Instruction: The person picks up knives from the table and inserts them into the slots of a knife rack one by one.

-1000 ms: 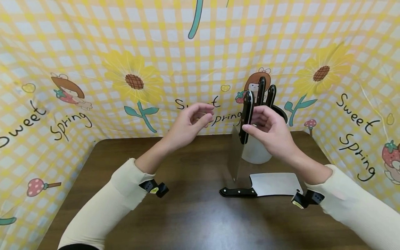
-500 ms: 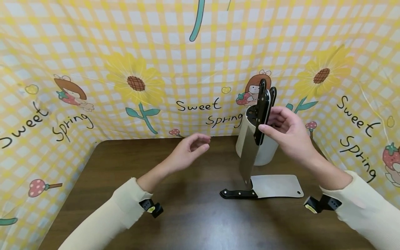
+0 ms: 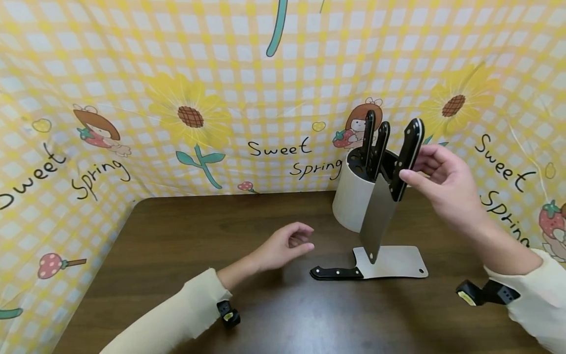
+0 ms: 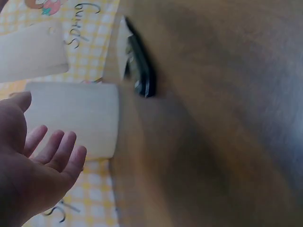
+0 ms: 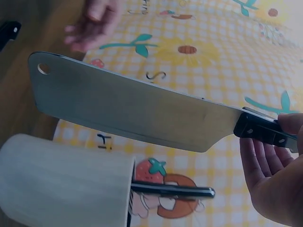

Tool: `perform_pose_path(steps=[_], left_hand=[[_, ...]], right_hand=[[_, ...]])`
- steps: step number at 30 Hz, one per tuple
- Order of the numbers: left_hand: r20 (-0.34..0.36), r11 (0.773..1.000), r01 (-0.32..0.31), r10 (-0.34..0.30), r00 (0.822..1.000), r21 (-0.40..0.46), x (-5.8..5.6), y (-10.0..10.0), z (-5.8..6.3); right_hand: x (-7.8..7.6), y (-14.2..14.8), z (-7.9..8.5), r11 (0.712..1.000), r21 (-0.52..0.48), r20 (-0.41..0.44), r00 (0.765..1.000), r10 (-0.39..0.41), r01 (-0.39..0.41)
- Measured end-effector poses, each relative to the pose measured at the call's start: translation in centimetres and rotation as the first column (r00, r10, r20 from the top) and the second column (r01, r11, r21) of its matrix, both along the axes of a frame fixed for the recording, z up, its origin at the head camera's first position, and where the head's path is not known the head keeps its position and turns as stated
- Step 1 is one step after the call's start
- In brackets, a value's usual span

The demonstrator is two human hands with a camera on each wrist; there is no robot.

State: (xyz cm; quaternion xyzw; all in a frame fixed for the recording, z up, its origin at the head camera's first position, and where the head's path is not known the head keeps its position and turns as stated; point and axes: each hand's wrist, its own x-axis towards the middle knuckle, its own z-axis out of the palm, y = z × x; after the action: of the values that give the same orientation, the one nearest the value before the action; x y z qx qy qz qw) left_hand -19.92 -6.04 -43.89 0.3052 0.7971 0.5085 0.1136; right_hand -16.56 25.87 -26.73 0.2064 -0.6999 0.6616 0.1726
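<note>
"What lies nearest on the bench (image 3: pixel 199 231)?"

"A flat cleaver (image 3: pixel 380 270), right of centre, long axis along the far edge, black handle toward the left edge."

"And the left hand (image 3: pixel 283 247)?"

"Just left of it, above the bench, fingers loosely curved."

"The right hand (image 3: pixel 448 189)?"

"Thumb and fingers pinch the handle of a second cleaver (image 3: pixel 379 214), in the air over the right half. Its long axis is steep: handle up, leaning toward the right edge, blade down. Black riveted handle; broad grey steel, a hole at the lower end."

"Beyond?"

"A white knife block (image 3: pixel 352 201) toward the far right corner, holding two black-handled knives (image 3: pixel 368 140); then yellow gingham cloth (image 3: pixel 265 98)."
</note>
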Motion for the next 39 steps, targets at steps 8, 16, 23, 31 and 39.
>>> perform_pose_path(steps=[8,16,23,31,39], left_hand=[[-0.023,0.991,0.072,-0.076,0.997,-0.115,0.9,2.4,-2.5],[-0.099,0.97,0.064,-0.089,0.991,-0.233,1.9,4.3,-4.3],[-0.18,0.95,0.031,-0.09,0.98,-0.311,2.1,5.0,-5.3],[-0.244,0.912,0.026,-0.136,0.96,-0.409,2.0,5.3,-5.7],[-0.268,0.906,0.008,-0.133,0.954,-0.424,1.8,5.6,-5.9]], right_hand=[[-0.1,1.9,1.2,0.995,-0.102,-0.02,1.0,-0.006,0.004],[-0.7,3.4,2.9,0.976,-0.22,-0.072,0.997,-0.025,0.009],[-1.5,4.3,4.6,0.948,-0.316,-0.1,0.995,0.008,-0.039],[-2.7,4.4,6.8,0.929,-0.369,-0.125,0.992,-0.015,-0.032],[-4.0,4.0,8.4,0.936,-0.35,-0.135,0.988,-0.074,0.023]])
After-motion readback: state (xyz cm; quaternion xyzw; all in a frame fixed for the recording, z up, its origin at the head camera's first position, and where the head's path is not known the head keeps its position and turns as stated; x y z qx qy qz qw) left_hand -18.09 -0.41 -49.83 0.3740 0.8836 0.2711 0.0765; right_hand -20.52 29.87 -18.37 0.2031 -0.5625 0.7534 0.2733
